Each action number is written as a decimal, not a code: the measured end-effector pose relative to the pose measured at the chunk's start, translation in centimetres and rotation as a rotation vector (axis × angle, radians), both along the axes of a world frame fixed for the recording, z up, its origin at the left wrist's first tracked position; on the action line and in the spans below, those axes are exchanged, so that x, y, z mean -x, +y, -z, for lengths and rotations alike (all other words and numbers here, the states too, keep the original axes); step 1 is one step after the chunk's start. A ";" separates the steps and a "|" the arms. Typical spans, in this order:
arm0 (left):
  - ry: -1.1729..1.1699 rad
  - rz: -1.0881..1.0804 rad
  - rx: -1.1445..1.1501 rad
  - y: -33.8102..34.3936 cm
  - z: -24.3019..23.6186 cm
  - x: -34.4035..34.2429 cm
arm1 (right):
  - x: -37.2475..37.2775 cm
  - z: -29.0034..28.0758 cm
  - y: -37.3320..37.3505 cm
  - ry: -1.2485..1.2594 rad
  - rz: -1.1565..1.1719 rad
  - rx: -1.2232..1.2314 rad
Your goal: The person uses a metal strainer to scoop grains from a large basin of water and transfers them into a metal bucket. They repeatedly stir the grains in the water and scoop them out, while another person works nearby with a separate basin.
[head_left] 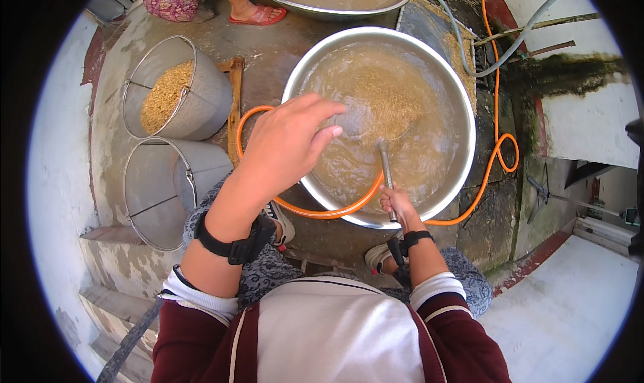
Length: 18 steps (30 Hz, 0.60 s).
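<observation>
A wide metal basin (467, 138) of cloudy brown water stands in front of me. Pale grain (386, 101) is bunched near the middle of the water. My right hand (397, 204) grips the metal handle of a skimmer (385, 160) at the near rim; murky water and grain mostly hide its head. Over the basin's left side hovers my left hand (288, 133), holding nothing, its fingers stretched toward the grain and its thumb apart. An orange hose (329, 214) loops past the left rim, crosses the near rim and reaches the skimmer's handle.
Left of the basin are two mesh-sided buckets, one with grain (168, 96) and another (161, 195) below it. A second basin (335, 11) of water stands at the far side, near a person's foot in a red sandal (259, 15). A grey hose (516, 44) runs at the right.
</observation>
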<state>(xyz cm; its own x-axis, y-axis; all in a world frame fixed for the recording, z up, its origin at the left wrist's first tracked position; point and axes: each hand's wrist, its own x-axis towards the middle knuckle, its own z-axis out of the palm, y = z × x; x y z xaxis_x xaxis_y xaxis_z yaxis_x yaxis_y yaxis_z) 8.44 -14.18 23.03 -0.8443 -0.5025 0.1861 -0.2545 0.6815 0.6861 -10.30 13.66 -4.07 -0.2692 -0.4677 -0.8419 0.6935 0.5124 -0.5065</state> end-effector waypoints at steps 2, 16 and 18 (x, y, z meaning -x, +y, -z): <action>0.003 -0.004 0.006 0.0 0.0 0.0 | -0.7 -1.7 -0.2 -0.042 -0.024 0.085; 0.009 0.001 0.038 0.5 -0.1 -0.4 | -3.6 -11.7 3.3 0.019 -0.007 0.187; 0.029 0.012 0.024 0.6 -0.1 -0.8 | -4.0 -12.6 3.3 0.025 -0.009 0.191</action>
